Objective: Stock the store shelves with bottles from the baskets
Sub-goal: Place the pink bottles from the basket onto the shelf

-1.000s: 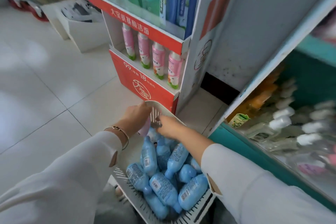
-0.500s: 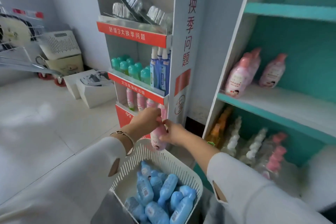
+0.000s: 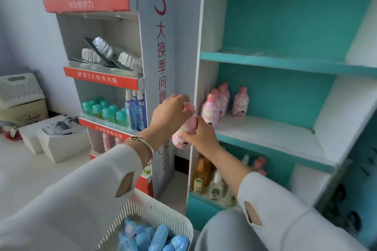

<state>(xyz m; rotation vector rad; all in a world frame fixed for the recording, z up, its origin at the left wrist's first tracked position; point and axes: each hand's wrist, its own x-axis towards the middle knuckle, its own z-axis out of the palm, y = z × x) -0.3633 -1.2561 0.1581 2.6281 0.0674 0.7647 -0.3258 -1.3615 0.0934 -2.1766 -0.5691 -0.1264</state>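
Far left: white slotted crate [image 3: 20, 87] on a cream box, against the wall. White boxes [image 3: 61, 142] on the floor just beside it.

Left of centre: display stand [image 3: 161, 63] with red-fronted tiers. Foil packs [image 3: 108, 51] lean on one tier. The tier below carries green-capped bottles [image 3: 104, 110], with blue spray bottles [image 3: 136, 110] just to their right. Small pink tubes on the next tier down are partly hidden by the left sleeve.

Centre: left hand [image 3: 169, 114], bracelet [image 3: 140, 140] at the wrist, fingers curled over the cap end of a pink bottle [image 3: 182, 135]. Right hand [image 3: 197, 136] grasps the lower body of the same bottle. Both hands grip it. The bottle is in the air, roughly upright with a slight tilt, in front of the white upright edge of the teal shelf unit [image 3: 285, 16], about level with the middle shelf [image 3: 265, 134]. It touches no shelf.

Bottom centre: white slotted basket [image 3: 159, 210] holding blue bottles [image 3: 155, 238] lying jumbled.

Right: stocked pink bottles [image 3: 212, 108] stand upright at the left end of the middle shelf, one more a little apart to the right. On the lower shelf, yellow and clear bottles [image 3: 204, 175]; labels blurred.
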